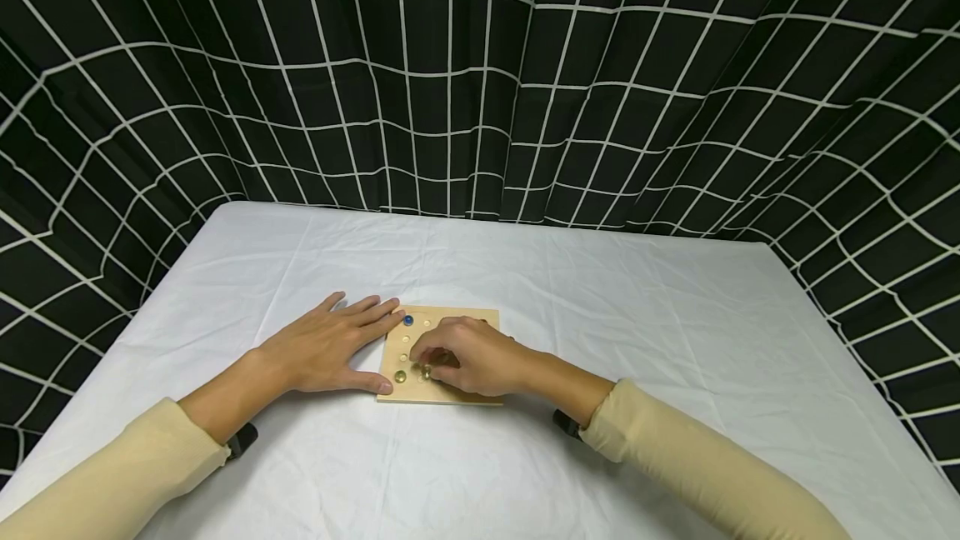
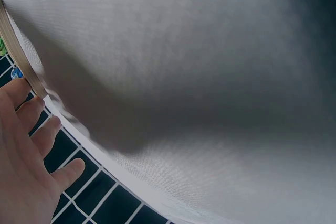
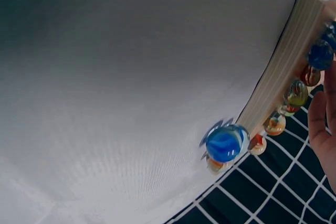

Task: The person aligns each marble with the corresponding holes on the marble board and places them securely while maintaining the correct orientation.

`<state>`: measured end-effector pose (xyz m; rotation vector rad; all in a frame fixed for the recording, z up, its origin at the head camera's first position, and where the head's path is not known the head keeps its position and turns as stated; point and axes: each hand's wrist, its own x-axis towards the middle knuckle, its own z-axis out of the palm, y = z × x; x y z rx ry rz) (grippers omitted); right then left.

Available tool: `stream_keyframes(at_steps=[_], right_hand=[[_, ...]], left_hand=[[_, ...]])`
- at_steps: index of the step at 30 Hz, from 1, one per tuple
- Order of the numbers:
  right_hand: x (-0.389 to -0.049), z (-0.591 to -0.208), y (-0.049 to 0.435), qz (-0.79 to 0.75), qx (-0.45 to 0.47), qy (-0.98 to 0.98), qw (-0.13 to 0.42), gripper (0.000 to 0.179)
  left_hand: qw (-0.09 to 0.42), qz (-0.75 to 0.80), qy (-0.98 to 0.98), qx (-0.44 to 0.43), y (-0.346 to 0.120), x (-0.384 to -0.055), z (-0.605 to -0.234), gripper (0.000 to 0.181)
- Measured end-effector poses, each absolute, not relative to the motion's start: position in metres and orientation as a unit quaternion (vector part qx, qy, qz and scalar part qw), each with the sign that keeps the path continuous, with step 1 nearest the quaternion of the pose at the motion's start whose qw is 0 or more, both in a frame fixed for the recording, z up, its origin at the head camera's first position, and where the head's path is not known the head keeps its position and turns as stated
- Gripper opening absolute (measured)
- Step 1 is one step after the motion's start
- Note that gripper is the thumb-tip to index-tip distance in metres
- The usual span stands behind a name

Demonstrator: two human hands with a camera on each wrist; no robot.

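Observation:
A square pale wooden board (image 1: pixel 450 312) with round hollows lies on the white cloth, glass marbles sitting in some of them. My left hand (image 1: pixel 322 348) lies flat at its left side, fingers spread, with the thumb on the near left corner and fingertips at the far left corner. Over the board's middle, my right hand (image 1: pixel 476 357) pinches a yellow-green marble (image 1: pixel 426 372) between thumb and fingers, close over the near row. Left of it sits another yellow-green marble (image 1: pixel 400 377); a blue marble (image 1: pixel 408 320) sits far left. The right hand hides much of the board.
In the right wrist view, a blue swirled marble (image 3: pixel 224 144) lies on the cloth beside the board, an orange-white one behind it. Several marbles line the board's right part, among them a green one (image 3: pixel 296 94). A black curtain with white grid lines (image 1: pixel 450 90) surrounds the table.

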<state>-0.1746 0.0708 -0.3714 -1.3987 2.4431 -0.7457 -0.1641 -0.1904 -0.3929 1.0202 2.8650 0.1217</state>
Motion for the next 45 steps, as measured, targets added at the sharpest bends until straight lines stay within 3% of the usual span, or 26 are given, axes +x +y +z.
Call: stream_keyframes(at_steps=[24, 36, 45], right_hand=[[-0.176, -0.367, 0.070, -0.262, -0.479, 0.831, 0.106, 0.021], [-0.193, -0.356, 0.115, -0.313, -0.405, 0.853, 0.100, 0.026], [-0.198, -0.369, 0.155, -0.301, -0.358, 0.880, 0.083, 0.026]], left_hand=[[0.049, 0.041, 0.941, 0.332, -0.190, -0.165, -0.393, 0.101], [0.055, 0.041, 0.943, 0.326, -0.189, -0.163, -0.392, 0.102], [0.050, 0.037, 0.943, 0.328, -0.188, -0.164, -0.392, 0.103]])
